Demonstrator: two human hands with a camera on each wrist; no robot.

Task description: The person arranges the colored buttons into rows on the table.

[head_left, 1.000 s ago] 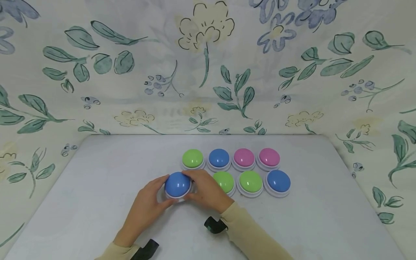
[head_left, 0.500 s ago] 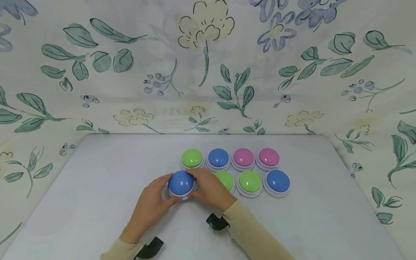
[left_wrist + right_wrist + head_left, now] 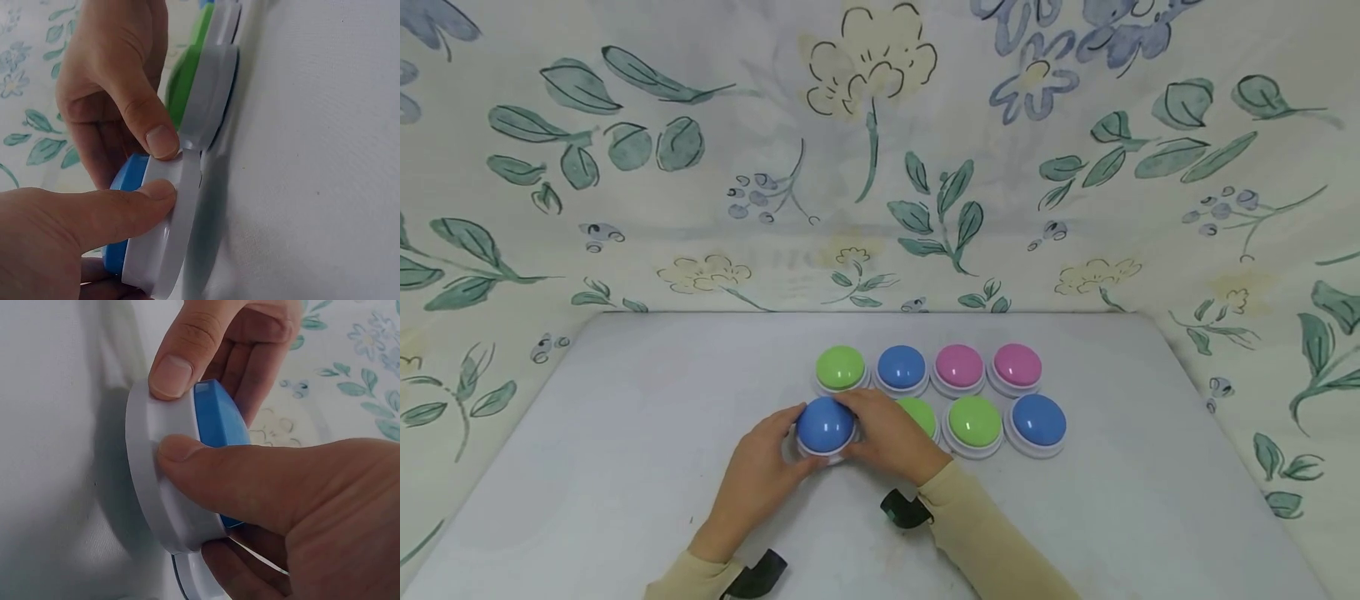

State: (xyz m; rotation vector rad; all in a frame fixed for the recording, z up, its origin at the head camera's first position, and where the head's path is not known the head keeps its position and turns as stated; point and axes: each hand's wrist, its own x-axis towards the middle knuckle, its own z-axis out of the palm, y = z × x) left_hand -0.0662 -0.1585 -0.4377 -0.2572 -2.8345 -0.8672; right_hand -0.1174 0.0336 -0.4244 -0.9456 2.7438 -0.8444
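Observation:
Both hands hold one blue dome push button (image 3: 825,423) with a white base (image 3: 159,240), at the left end of the front row. My left hand (image 3: 756,479) grips its left side, with the thumb on the base. From the right, my right hand (image 3: 895,442) grips the same button, thumb also on the base. Right beside it is a green button (image 3: 919,414), partly hidden behind the right hand. In the left wrist view the two bases almost meet; whether they touch I cannot tell. A shadow lies under the held base in the right wrist view.
Farther right in the front row are a green button (image 3: 976,421) and a blue button (image 3: 1039,419). Behind stand a green (image 3: 840,367), a blue (image 3: 902,367) and two pink buttons (image 3: 959,365). The white table (image 3: 625,417) meets a floral cloth (image 3: 760,167) at the back.
Both hands have shifted a little to the right with the blue button, bringing it closer to the green one. The other buttons keep their places in the rows.

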